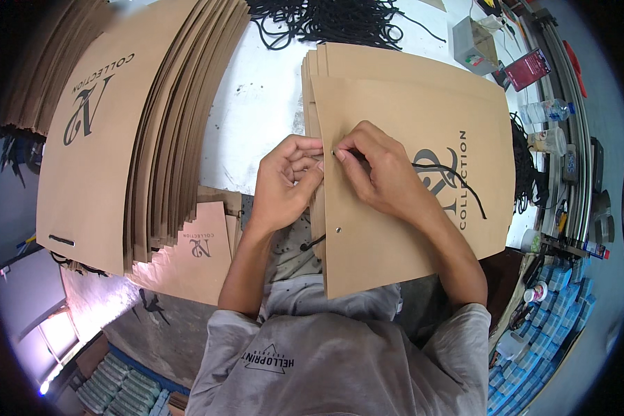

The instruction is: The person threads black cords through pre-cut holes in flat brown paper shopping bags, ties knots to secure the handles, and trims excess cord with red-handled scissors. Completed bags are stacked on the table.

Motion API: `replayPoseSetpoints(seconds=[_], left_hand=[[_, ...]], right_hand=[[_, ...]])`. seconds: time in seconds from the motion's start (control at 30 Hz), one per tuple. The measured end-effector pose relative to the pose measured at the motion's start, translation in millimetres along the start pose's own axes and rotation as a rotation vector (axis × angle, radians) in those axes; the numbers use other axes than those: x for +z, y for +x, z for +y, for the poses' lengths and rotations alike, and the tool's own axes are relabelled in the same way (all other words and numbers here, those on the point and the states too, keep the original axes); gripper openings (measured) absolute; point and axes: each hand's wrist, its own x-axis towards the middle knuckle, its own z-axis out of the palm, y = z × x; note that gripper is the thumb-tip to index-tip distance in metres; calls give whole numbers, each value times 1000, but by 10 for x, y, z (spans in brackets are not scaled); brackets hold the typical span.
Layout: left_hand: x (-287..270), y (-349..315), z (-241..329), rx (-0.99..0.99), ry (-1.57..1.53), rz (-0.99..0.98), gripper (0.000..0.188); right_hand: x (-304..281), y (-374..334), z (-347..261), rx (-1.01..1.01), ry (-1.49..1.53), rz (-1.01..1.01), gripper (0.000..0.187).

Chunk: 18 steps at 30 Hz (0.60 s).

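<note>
A brown paper bag [395, 104] with dark printing lies on top of a stack in front of me. My right hand [385, 166] pinches a black cord at the upper metal eyelet near the bag's left edge. The cord's loose end [468, 186] trails rightward over the print. My left hand [289, 182] is closed on the bag's left edge beside that eyelet, its fingertips partly hidden behind the paper. Lower down, the second eyelet [338, 229] has no cord through it. A knotted black cord [312, 243] sticks out from under the edge.
A tall row of brown bags [90, 173] stands at left, the front one with a cord handle. Black cords [326, 19] lie heaped at the back. A grey bin [474, 45], red phone-like device [527, 69] and plastic bottle [546, 111] are at right. Blue packs [544, 333] sit lower right.
</note>
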Motion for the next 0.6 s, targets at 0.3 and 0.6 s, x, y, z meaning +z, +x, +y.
replayPoseSetpoints(seconds=[0.3,0.6], left_hand=[[-1,13,-57,-46,-6,48,28],[-347,-130,204,106,512,284,26]], right_hand=[[138,-108,141,-13,-7,121,6],[9,-196,221,144,145,133,25]])
